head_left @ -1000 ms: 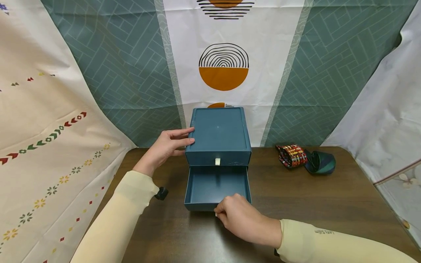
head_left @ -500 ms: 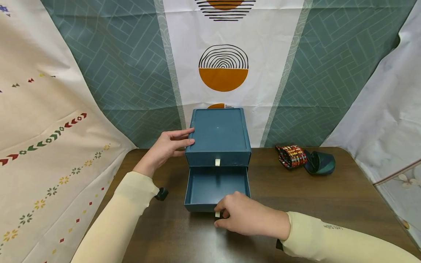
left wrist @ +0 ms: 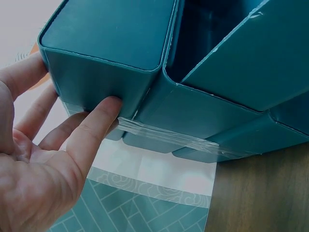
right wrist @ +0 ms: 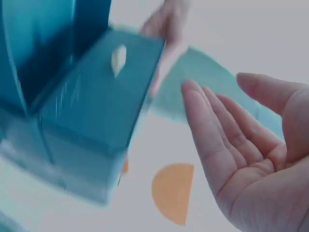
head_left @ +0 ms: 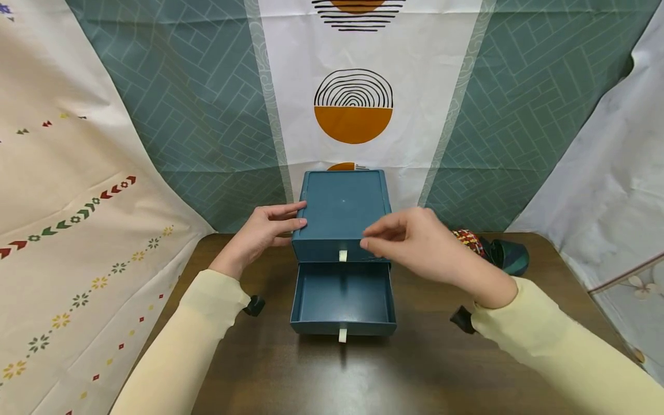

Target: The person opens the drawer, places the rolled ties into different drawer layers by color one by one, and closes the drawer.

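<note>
A dark teal drawer cabinet (head_left: 342,204) stands at the table's back edge. Its lower drawer (head_left: 311,328) is pulled out with nothing inside, and a pale pull tab (head_left: 342,335) hangs at its front. Above it, the upper drawer front with its own pale tab (head_left: 343,255) is closed. My left hand (head_left: 258,231) rests its extended fingers on the cabinet's left side; in the left wrist view, fingertips (left wrist: 112,104) press that wall. Holding nothing, my right hand (head_left: 425,245) hovers before the cabinet's upper right front, its fingers loosely bent and thumb apart in the right wrist view.
Two rolled neckties, a red patterned one (head_left: 468,239) and a dark green-blue one (head_left: 513,257), lie on the table (head_left: 560,323) at the right back, partly behind my right forearm. Clear tape (left wrist: 169,135) runs along the cabinet's side. Patterned cloths (head_left: 207,115) hang around.
My right hand has let go of the lower drawer's tab and risen toward the upper drawer's right side. The lower drawer stays out. The left hand keeps its place.
</note>
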The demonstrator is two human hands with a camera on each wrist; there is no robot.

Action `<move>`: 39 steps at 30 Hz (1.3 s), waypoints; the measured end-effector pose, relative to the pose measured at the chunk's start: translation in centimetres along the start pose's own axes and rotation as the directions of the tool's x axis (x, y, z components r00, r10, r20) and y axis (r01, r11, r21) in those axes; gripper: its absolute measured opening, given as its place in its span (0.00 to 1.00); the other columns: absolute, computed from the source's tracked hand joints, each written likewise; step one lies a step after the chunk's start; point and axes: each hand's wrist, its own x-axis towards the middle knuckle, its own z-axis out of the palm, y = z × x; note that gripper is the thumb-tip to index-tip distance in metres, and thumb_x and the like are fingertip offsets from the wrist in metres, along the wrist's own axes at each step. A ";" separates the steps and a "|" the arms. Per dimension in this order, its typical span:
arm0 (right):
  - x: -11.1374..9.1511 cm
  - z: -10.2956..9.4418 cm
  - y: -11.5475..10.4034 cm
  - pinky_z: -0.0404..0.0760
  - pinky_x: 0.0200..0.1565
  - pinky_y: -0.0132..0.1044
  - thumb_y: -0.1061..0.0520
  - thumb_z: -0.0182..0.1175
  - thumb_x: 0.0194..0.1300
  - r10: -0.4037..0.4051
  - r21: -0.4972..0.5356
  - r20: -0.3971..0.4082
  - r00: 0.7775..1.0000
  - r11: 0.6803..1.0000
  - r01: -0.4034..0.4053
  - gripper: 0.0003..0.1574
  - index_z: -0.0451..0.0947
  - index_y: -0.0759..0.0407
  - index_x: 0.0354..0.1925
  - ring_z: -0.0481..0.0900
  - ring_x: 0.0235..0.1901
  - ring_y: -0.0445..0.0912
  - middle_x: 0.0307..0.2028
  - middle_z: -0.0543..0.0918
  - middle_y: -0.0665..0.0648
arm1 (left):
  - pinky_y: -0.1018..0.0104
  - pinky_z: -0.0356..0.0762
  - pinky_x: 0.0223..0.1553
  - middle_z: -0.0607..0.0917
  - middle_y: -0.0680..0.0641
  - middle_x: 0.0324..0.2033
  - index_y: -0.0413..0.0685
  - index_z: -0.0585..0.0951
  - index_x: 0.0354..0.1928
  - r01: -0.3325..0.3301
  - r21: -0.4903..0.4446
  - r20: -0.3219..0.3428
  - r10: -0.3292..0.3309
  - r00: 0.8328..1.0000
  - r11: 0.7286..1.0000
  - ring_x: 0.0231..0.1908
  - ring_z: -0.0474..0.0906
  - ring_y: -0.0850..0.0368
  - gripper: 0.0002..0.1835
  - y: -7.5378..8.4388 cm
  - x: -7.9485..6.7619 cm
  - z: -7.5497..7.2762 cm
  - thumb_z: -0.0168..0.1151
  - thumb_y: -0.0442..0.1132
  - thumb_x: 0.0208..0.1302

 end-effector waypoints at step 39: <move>1.2 -6.8 25.8 0.74 0.48 0.59 0.52 0.52 0.67 0.488 -0.131 -0.266 0.831 0.836 -0.533 0.37 0.59 0.76 0.64 0.65 0.57 0.70 0.61 0.64 0.77 | 0.49 0.72 0.57 0.69 0.57 0.65 0.67 0.74 0.61 -0.004 -0.007 -0.015 0.003 1.000 1.000 0.60 0.72 0.57 0.29 -1.7 1.3 -0.6 0.68 0.51 0.55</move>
